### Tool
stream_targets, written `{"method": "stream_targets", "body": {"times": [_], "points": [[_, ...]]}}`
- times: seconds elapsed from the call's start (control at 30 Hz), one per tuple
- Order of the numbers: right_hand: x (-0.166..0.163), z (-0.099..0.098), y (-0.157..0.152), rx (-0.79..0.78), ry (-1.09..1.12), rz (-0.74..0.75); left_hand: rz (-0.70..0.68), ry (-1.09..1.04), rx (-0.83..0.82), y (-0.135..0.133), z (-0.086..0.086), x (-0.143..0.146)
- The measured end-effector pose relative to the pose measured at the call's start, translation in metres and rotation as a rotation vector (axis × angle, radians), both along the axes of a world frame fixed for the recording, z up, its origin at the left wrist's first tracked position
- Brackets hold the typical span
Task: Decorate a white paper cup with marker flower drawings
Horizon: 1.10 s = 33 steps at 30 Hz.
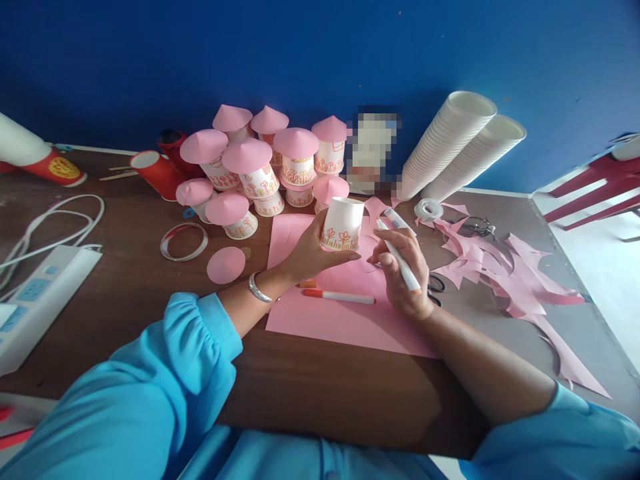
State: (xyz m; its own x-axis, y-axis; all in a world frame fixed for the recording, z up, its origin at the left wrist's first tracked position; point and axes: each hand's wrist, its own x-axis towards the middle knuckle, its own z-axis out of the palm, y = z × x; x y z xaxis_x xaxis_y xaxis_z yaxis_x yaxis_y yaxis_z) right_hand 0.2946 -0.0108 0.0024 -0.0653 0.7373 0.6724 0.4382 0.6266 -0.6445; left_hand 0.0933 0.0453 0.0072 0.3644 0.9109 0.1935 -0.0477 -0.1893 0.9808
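My left hand (309, 257) grips an upside-down white paper cup (343, 223) with orange flowers drawn round its rim, held just above a pink paper sheet (345, 313). My right hand (406, 273) is closed round a white marker pen (400, 259), its tip pointing toward the cup. An orange-capped marker (339, 297) lies on the pink sheet between my hands. A silver bangle sits on my left wrist.
Several decorated cups with pink cone roofs (260, 163) cluster at the back. Two stacks of white cups (457, 143) lean against the blue wall. A tape roll (429, 209), scissors (436, 287), pink scraps (505, 267), a pink disc (226, 265), red cups (156, 172) and a power strip (37, 293) lie around.
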Motion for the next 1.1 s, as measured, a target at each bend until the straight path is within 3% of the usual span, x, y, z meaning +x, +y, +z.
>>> {"method": "stream_targets", "body": {"times": [0.23,0.43,0.9,1.1], "points": [[0.001,0.011,-0.009,-0.082,0.043,0.211,-0.050,0.001,-0.043,0.000,0.003,-0.004],[-0.002,0.015,-0.015,-0.156,0.101,0.211,-0.075,0.000,-0.090,-0.001,0.004,-0.003],[-0.004,0.024,-0.010,0.046,-0.030,0.169,-0.113,-0.001,-0.153,-0.002,0.006,-0.004],[-0.004,0.023,-0.012,0.045,-0.056,0.159,-0.129,0.012,-0.178,-0.005,0.010,-0.003]]}}
